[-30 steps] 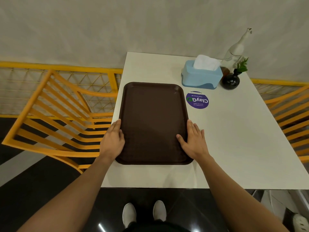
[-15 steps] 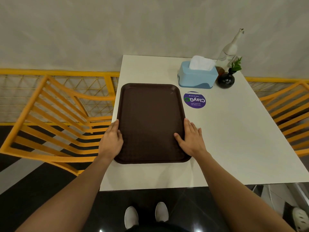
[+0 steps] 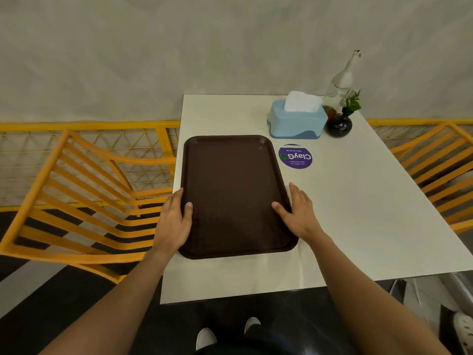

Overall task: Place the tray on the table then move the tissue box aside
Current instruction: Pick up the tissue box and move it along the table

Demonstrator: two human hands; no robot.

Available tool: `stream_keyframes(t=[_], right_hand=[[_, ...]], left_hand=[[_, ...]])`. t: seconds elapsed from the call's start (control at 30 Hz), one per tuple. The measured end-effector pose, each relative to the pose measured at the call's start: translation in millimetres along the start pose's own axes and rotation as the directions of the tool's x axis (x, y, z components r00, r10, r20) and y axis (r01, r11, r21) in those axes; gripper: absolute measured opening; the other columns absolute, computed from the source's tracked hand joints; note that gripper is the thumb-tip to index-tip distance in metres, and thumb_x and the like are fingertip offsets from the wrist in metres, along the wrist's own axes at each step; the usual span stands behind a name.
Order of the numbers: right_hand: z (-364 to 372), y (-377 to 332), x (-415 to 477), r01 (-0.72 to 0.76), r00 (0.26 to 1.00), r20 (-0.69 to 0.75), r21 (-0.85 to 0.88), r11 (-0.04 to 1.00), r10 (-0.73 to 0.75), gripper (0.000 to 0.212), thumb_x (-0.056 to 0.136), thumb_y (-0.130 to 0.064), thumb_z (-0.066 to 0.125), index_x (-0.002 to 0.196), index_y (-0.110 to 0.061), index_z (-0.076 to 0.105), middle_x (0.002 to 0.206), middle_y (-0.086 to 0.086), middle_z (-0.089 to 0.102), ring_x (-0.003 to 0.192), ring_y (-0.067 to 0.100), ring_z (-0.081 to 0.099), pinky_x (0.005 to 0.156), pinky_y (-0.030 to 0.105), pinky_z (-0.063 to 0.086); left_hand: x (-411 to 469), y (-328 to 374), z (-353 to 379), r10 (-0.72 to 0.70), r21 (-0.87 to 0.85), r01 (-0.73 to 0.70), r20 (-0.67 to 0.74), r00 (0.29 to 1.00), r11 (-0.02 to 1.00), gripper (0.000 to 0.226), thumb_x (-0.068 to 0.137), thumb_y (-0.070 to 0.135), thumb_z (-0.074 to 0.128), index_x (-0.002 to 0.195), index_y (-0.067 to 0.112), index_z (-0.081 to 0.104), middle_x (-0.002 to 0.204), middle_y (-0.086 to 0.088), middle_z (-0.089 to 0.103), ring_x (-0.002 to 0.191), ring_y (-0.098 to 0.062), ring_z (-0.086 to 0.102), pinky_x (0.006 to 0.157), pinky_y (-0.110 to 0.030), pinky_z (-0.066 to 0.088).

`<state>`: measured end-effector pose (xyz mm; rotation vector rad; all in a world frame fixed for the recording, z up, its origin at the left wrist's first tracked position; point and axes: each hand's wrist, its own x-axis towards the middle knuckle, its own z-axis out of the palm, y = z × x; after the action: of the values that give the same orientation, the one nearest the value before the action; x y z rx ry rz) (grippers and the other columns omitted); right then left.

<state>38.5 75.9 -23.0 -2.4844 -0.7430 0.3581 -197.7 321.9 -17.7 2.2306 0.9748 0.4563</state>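
Observation:
The dark brown tray [image 3: 231, 185] lies flat on the white table [image 3: 358, 213], along its left side. My left hand [image 3: 174, 221] grips the tray's left rim, thumb on top and fingers down over the side. At the right rim, my right hand [image 3: 298, 212] lies flat with straight, slightly blurred fingers on the table and only the thumb on the tray. The light blue tissue box [image 3: 297, 121], a white tissue sticking out, stands at the far right, just beyond the tray's far right corner.
A black vase with a green sprig [image 3: 340, 123] and a clear glass bottle [image 3: 341, 83] stand right of the tissue box. A purple round sticker [image 3: 295, 157] lies beside the tray. Yellow chairs [image 3: 84, 201] flank the table, and a yellow railing runs along the wall.
The tray stays in the same spot on the table. My view has drifted back and to the left. My right fingers now look straighter and blurred beside the rim.

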Motion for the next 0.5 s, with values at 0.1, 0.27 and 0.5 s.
stream_keyframes(t=[0.1, 0.27, 0.5], right_hand=[[-8.9, 9.9, -2.5, -0.089, 0.992, -0.070, 0.167, 0.982, 0.102, 0.084, 0.091, -0.070, 0.050, 0.157, -0.026, 0.024, 0.163, 0.001, 0.029, 0.149, 0.029, 0.023, 0.116, 0.053, 0.027], [-34.8, 22.1, -2.8, -0.111, 0.984, -0.123, 0.145, 0.983, 0.129, 0.068, 0.093, -0.060, 0.058, 0.151, -0.029, 0.038, 0.156, 0.000, 0.041, 0.142, 0.028, 0.037, 0.112, 0.049, 0.035], [-95.0, 40.9, 49.3, -0.050, 0.978, -0.198, 0.116, 0.992, 0.072, 0.059, 0.094, -0.045, 0.065, 0.146, -0.024, 0.047, 0.153, 0.002, 0.045, 0.138, 0.025, 0.040, 0.109, 0.040, 0.036]], left_hand=[[5.2, 12.2, -1.5, 0.072, 0.011, -0.072, -0.041, 0.997, 0.997, 0.053, 0.105, 0.039, 0.041, 0.153, 0.016, 0.037, 0.153, -0.007, 0.042, 0.143, -0.025, 0.035, 0.115, -0.044, 0.034], [33.1, 57.9, 12.2, 0.167, 0.024, -0.166, -0.040, 0.985, 0.986, 0.050, 0.104, 0.038, 0.045, 0.150, 0.019, 0.044, 0.158, -0.002, 0.034, 0.148, -0.020, 0.027, 0.116, -0.032, 0.022], [93.1, 142.4, 53.9, 0.285, -0.016, -0.286, -0.025, 0.958, 0.958, 0.054, 0.099, 0.041, 0.052, 0.150, 0.026, 0.040, 0.155, 0.000, 0.037, 0.145, -0.020, 0.031, 0.113, -0.039, 0.033]])
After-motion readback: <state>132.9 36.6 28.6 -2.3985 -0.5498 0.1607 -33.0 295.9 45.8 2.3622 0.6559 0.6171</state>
